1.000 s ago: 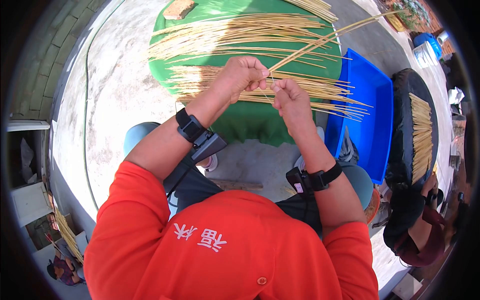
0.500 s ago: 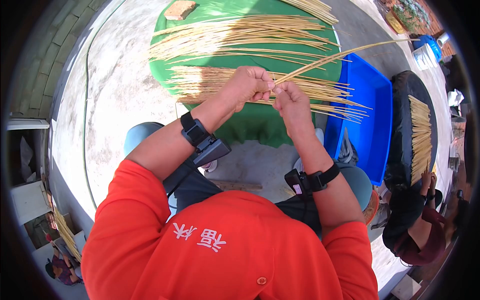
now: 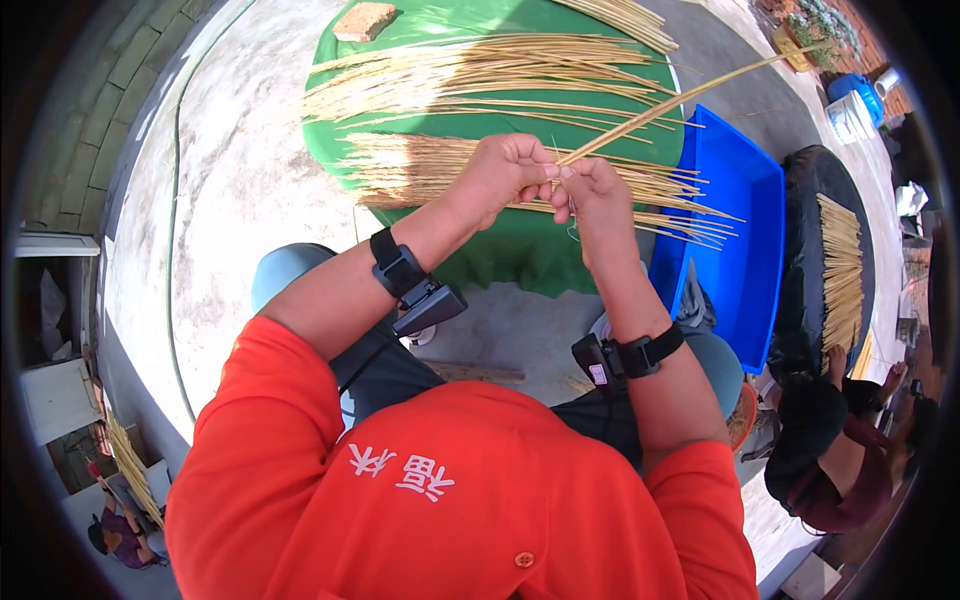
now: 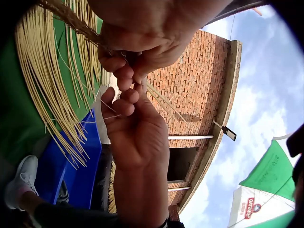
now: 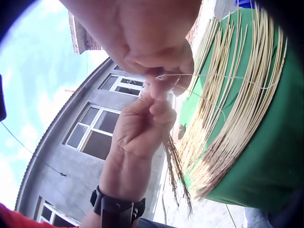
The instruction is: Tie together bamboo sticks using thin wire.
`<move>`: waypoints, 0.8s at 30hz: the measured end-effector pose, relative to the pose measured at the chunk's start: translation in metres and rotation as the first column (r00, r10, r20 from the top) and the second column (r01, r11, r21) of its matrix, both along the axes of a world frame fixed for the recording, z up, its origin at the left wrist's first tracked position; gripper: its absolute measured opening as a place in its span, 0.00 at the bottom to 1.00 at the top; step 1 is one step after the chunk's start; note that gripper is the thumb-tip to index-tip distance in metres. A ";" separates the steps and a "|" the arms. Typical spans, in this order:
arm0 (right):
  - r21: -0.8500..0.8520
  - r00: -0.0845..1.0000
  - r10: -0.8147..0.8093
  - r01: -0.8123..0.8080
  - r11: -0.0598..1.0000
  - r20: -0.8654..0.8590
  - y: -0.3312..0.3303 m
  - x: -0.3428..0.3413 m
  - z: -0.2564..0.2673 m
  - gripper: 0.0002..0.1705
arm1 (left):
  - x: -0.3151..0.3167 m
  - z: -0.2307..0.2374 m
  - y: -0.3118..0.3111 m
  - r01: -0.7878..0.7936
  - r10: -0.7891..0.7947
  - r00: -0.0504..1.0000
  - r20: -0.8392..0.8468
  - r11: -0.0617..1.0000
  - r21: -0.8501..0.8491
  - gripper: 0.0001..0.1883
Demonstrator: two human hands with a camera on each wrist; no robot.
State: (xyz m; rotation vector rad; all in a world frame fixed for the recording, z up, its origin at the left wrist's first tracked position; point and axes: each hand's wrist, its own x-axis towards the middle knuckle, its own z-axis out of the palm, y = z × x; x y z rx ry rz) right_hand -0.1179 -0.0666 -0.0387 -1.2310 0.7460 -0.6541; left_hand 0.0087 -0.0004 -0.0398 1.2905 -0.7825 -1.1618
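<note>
1. The left hand [image 3: 505, 180] is holding its grip closed, pinching long stalks [image 3: 690, 96]
2. The right hand [image 3: 605, 208] is pinching white thread [image 5: 199, 74] just beside it, its grip also closed
3. The held stalks are slanting out above the green-covered counter [image 3: 450, 18]
4. Loose straw [image 3: 500, 62] is lying there, near a brick [image 3: 364, 21]
5. A blue tub [image 3: 745, 240] is standing beside the counter

Brick [image 3: 364, 21] on green cloth [image 3: 500, 258], blue tub [image 3: 745, 235] just beside, white bucket [image 3: 850, 118] farther off.

The held stalks [image 3: 685, 97] look fibrous, the tub [image 3: 748, 190] smooth plastic.
</note>
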 end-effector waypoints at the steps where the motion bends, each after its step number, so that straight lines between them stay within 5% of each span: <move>1: -0.004 1.000 0.007 -0.007 1.000 -0.002 -0.002 0.000 0.003 0.04 | 0.002 0.002 -0.001 0.007 -0.007 1.000 0.002 1.000 -0.016 0.02; 3: -0.018 1.000 0.021 -0.021 1.000 -0.007 -0.009 -0.001 0.009 0.04 | 0.006 0.006 -0.005 0.006 -0.006 1.000 0.002 0.999 -0.041 0.02; 4: -0.392 0.982 -0.094 0.022 0.920 -0.164 -0.014 -0.004 0.011 0.05 | 0.010 0.009 -0.007 -0.006 0.009 0.998 0.069 0.999 -0.040 0.02; 5: -0.710 0.931 -0.256 -0.003 0.704 -0.258 -0.016 -0.005 0.013 0.07 | 0.013 0.011 -0.007 -0.016 0.021 0.990 0.137 0.999 -0.037 0.02; 6: -0.708 0.932 -0.255 -0.004 0.706 -0.259 -0.016 -0.005 0.020 0.07 | 0.014 0.013 -0.007 -0.017 0.022 0.990 0.137 0.999 -0.034 0.02; 8: -0.965 0.895 -0.432 0.002 0.261 -0.115 -0.015 -0.006 0.033 0.12 | 0.014 0.015 -0.006 -0.059 0.066 0.906 0.418 0.998 -0.028 0.04; 9: -0.965 0.893 -0.434 0.002 0.263 -0.116 -0.014 -0.005 0.032 0.12 | 0.013 0.014 -0.005 -0.056 0.062 0.907 0.417 0.998 -0.026 0.04; 11: -0.997 0.901 -0.427 -0.065 0.041 -0.076 -0.017 0.002 0.028 0.09 | 0.008 0.012 -0.003 -0.063 0.085 0.765 0.638 0.996 -0.057 0.05; 15: -0.986 0.953 -0.272 -0.104 0.127 -0.136 -0.025 0.006 0.012 0.07 | 0.002 0.020 -0.003 -0.051 0.124 0.637 0.761 0.992 -0.119 0.06; 17: -0.887 0.964 -0.167 -0.111 0.447 -0.205 -0.023 0.006 0.016 0.06 | 0.004 0.019 -0.003 -0.047 0.139 0.606 0.783 0.989 -0.140 0.07; 24: -0.948 0.975 -0.185 -0.060 0.311 -0.122 -0.020 0.016 0.014 0.04 | 0.008 0.015 -0.006 -0.070 0.161 0.564 0.810 0.987 -0.148 0.05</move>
